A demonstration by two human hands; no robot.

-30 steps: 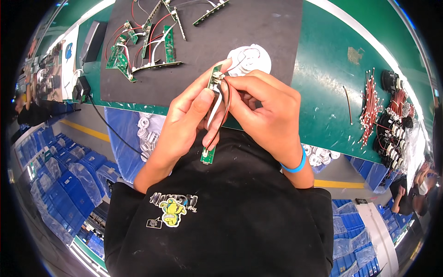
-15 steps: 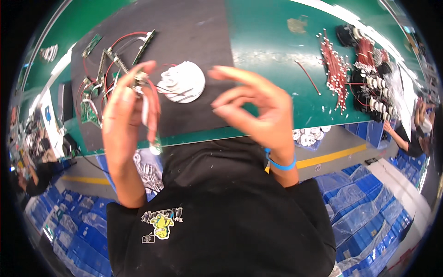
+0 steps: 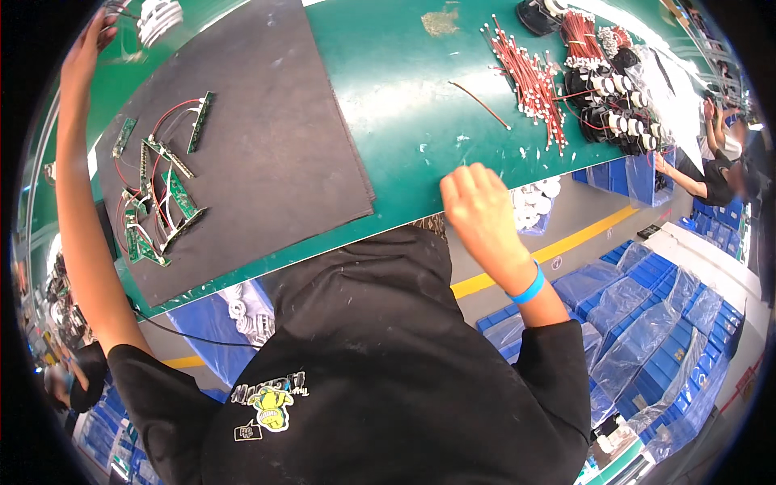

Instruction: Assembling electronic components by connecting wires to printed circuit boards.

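My left hand [image 3: 90, 44] is stretched out to the far upper left, its fingers curled around something dark and thin, perhaps wires, that I cannot make out. Right beside it is a stack of white ring-shaped parts [image 3: 160, 22], cut by the picture's edge. My right hand [image 3: 478, 200] is a closed fist, knuckles up, at the front edge of the green bench [image 3: 404, 89], with nothing showing in it. Several green circuit boards [image 3: 179, 194], joined by red and black wires, lie on the dark mat [image 3: 267, 121] between my arms.
To the right lie a single red wire [image 3: 481, 105] and a pile of red wires with white ends [image 3: 529, 85]. Beyond are black-and-white round parts [image 3: 606, 97]. Under the bench edge are bags of white parts [image 3: 533, 206]. Blue crates [image 3: 638, 323] fill the lower right; a co-worker's arm [image 3: 683, 178] shows far right.
My left hand has swung from the mat to the far upper left. The white round part has left the mat. My right hand has closed and come back to the bench edge; the view has shifted.
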